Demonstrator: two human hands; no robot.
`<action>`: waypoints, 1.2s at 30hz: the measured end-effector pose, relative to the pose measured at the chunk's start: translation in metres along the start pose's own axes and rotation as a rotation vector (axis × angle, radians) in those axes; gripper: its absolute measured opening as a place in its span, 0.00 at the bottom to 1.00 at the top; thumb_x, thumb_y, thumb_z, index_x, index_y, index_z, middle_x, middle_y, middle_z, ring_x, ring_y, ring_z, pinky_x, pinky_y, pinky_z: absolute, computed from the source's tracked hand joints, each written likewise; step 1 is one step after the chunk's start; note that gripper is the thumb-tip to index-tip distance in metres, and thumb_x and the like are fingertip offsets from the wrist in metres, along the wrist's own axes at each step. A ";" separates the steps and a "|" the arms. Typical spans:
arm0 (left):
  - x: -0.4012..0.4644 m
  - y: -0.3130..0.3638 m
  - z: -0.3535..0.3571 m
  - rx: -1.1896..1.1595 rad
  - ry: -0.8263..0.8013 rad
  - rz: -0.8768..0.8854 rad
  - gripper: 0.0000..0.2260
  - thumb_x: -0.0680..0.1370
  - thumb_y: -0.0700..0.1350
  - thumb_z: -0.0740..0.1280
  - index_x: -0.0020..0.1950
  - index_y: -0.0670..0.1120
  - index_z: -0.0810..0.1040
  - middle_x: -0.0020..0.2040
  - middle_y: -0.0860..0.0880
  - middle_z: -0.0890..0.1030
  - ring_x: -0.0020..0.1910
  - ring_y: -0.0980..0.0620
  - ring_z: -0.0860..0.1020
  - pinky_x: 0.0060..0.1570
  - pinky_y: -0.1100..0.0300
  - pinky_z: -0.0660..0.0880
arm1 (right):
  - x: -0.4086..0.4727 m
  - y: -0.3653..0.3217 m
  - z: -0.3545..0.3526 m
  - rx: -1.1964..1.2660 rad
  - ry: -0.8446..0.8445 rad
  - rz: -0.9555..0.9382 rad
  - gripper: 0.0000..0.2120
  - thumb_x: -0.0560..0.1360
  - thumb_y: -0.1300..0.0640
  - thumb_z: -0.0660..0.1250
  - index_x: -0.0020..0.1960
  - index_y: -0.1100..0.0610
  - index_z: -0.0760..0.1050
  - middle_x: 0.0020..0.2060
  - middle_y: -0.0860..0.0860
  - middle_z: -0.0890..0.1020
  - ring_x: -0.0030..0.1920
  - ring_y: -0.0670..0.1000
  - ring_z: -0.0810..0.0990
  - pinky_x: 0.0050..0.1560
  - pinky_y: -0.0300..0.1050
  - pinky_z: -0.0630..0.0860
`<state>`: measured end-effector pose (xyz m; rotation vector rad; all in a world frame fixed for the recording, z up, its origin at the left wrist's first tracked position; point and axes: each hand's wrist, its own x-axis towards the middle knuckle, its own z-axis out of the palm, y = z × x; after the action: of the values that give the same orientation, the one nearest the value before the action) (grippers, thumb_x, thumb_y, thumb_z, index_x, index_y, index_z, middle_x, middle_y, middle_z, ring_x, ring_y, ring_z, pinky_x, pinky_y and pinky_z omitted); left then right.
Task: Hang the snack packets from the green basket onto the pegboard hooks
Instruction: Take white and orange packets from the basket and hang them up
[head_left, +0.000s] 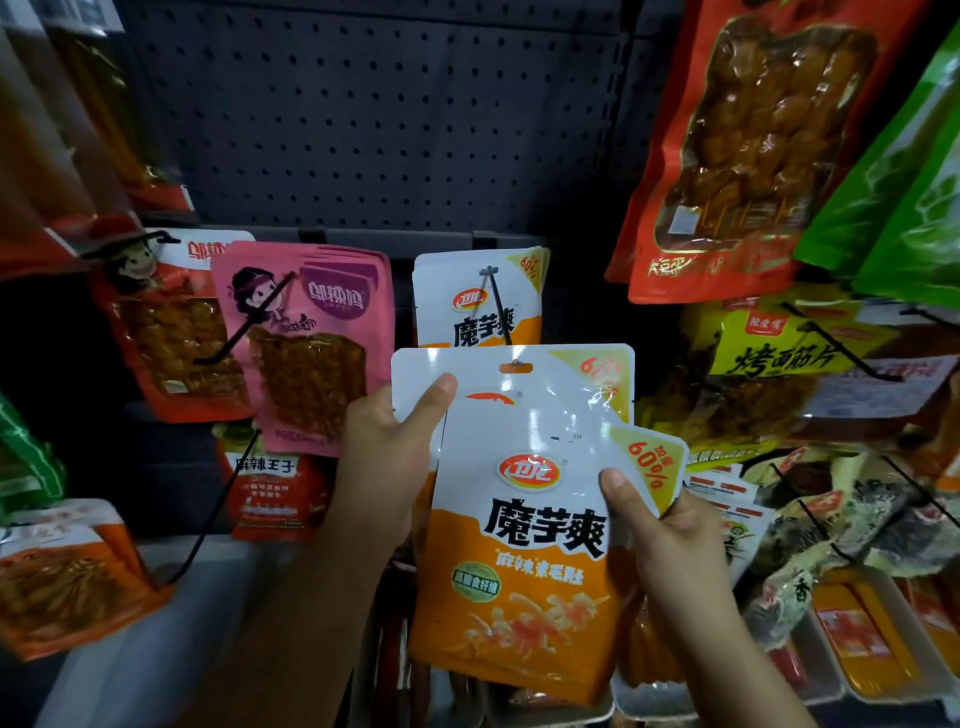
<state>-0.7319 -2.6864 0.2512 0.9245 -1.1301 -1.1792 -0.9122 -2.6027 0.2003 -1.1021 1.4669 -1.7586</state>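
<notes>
Left hand (387, 441) is pinching a glossy white-and-orange snack packet (511, 374), its slot meeting the black wire hook (496, 306); keep it level. Right hand (660, 525) is gripping a second packet (524, 561) below.

Two hands showing: left hand (387, 447), right hand (670, 525). Two white-orange packets being held: rear packet (545, 379), front packet (524, 571). One stack of same packets (478, 299) hanging on hook, number in stack unclear. One stack of pink packets (311, 338) hanging, number unclear.
</notes>
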 end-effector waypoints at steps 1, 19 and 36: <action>0.002 -0.002 -0.001 0.003 0.000 -0.005 0.05 0.77 0.44 0.66 0.44 0.50 0.82 0.40 0.53 0.86 0.39 0.53 0.84 0.31 0.64 0.78 | 0.001 0.002 0.001 -0.019 -0.001 0.005 0.08 0.66 0.46 0.67 0.40 0.47 0.83 0.37 0.46 0.86 0.38 0.46 0.85 0.34 0.35 0.78; 0.086 -0.030 -0.010 0.318 -0.037 0.114 0.05 0.75 0.43 0.69 0.43 0.54 0.80 0.44 0.52 0.84 0.46 0.50 0.83 0.51 0.49 0.79 | 0.074 0.021 0.025 -0.134 0.094 0.087 0.11 0.74 0.54 0.69 0.35 0.56 0.79 0.30 0.47 0.83 0.32 0.46 0.81 0.33 0.39 0.74; 0.187 -0.030 0.031 0.962 0.195 0.228 0.13 0.79 0.48 0.62 0.57 0.39 0.73 0.51 0.41 0.80 0.49 0.40 0.78 0.43 0.53 0.72 | 0.200 0.035 0.087 -0.288 0.237 0.204 0.14 0.72 0.52 0.70 0.31 0.57 0.73 0.37 0.61 0.81 0.40 0.59 0.81 0.44 0.55 0.78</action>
<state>-0.7655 -2.8754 0.2609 1.5302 -1.6108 -0.2945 -0.9349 -2.8223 0.2152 -0.8621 1.9523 -1.6101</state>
